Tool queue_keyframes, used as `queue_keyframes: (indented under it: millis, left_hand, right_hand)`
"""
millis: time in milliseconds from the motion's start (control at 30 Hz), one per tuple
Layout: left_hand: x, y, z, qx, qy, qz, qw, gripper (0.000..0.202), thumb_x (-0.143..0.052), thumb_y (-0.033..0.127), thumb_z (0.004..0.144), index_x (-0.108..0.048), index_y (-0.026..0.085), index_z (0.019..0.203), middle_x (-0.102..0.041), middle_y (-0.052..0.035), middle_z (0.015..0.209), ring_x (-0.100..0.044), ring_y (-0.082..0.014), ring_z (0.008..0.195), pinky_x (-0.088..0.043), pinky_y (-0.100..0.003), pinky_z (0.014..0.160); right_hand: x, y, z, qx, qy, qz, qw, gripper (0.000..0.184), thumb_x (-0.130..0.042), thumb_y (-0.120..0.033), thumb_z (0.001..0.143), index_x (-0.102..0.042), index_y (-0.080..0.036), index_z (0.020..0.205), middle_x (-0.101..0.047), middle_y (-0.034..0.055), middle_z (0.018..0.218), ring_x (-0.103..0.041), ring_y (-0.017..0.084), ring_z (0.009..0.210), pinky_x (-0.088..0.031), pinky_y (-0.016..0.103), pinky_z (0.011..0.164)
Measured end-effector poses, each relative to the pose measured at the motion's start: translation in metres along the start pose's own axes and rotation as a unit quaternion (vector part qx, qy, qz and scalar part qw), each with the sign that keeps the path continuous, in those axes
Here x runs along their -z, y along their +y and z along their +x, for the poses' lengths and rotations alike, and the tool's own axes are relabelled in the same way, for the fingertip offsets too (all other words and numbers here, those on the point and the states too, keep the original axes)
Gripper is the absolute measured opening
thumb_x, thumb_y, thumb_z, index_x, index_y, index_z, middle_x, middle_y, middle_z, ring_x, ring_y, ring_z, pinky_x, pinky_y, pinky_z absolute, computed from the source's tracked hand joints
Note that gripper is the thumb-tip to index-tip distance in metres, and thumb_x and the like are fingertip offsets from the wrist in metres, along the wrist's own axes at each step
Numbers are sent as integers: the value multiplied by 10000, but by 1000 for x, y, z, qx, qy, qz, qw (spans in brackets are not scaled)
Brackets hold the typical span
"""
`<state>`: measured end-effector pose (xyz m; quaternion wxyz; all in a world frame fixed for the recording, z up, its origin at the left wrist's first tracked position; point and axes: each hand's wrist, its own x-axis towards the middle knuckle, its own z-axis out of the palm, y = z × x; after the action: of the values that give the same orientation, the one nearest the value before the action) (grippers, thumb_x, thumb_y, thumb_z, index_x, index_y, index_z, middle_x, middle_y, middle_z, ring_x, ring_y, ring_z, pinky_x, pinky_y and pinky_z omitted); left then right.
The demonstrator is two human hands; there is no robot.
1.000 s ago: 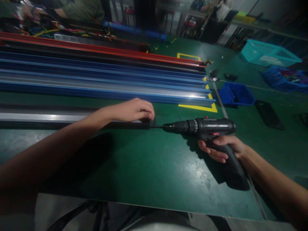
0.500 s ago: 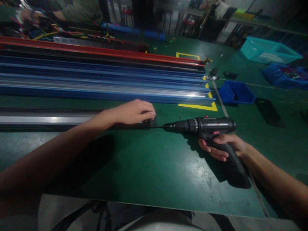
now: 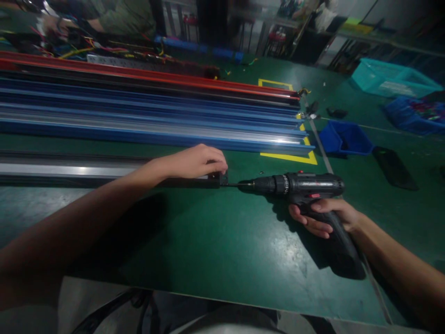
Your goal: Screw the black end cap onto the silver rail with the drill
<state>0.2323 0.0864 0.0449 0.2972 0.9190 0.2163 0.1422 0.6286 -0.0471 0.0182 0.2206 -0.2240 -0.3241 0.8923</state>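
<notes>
A long dark metal rail (image 3: pixel 69 172) lies across the green table (image 3: pixel 215 250), its end near the middle. My left hand (image 3: pixel 194 161) is closed over that end, fingers curled on top of it. My right hand (image 3: pixel 325 217) grips the handle of a black cordless drill (image 3: pixel 306 185). The drill lies level, and its bit points left into the end face of the rail, right beside my left fingers.
A stack of long blue, silver and red rails (image 3: pixel 149 116) runs behind. A blue bin (image 3: pixel 342 139), a flat black piece (image 3: pixel 394 167) and teal (image 3: pixel 392 79) and blue trays sit to the right. Another person (image 3: pixel 114 16) works at the far left among wires. Yellow tape marks (image 3: pixel 295 157) the table.
Both hands, the rail end and the drill sit slightly further right in the picture; their positions relative to each other are unchanged, with the bit at the rail end.
</notes>
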Motion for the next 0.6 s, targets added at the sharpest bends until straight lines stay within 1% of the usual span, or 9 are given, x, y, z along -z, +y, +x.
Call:
queue_keyframes:
  millis: [133, 267, 467, 600]
  left_hand:
    - [2, -2, 0, 7, -7, -33, 999, 358, -513, 422, 1038, -773, 185, 968, -764, -29, 968, -683, -111, 855, -470, -197, 798]
    - [3, -3, 0, 9, -7, -40, 999, 356, -518, 421, 1036, -775, 185, 967, -767, -28, 970, -687, -108, 849, -475, -188, 789]
    - [1, -3, 0, -4, 4, -23, 1000, 347, -522, 418, 1034, -772, 186, 971, -768, -32, 971, -691, -115, 865, -479, -193, 810]
    - [0, -1, -1, -12, 9, 13, 1000, 317, -509, 357, 1035, -764, 186, 958, -762, -27, 948, -683, -116, 857, -471, -208, 819]
  right_hand:
    - [0, -1, -1, -10, 13, -6, 1000, 335, -626, -271, 952, -717, -28, 1163, -663, 108, 970, -507, 32, 479, -583, 184, 553]
    - [0, -1, -2, -10, 19, -11, 1000, 341, -625, -285, 946, -723, -41, 1163, -659, 105, 967, -486, 31, 473, -577, 178, 545]
    - [1, 1, -2, -6, 21, -11, 1000, 345, -627, -296, 939, -726, -38, 1144, -657, 104, 952, -461, 34, 463, -567, 184, 530]
    - [0, 0, -1, -3, 15, -12, 1000, 321, -605, -272, 952, -720, -41, 1143, -657, 96, 945, -459, 31, 470, -564, 174, 539]
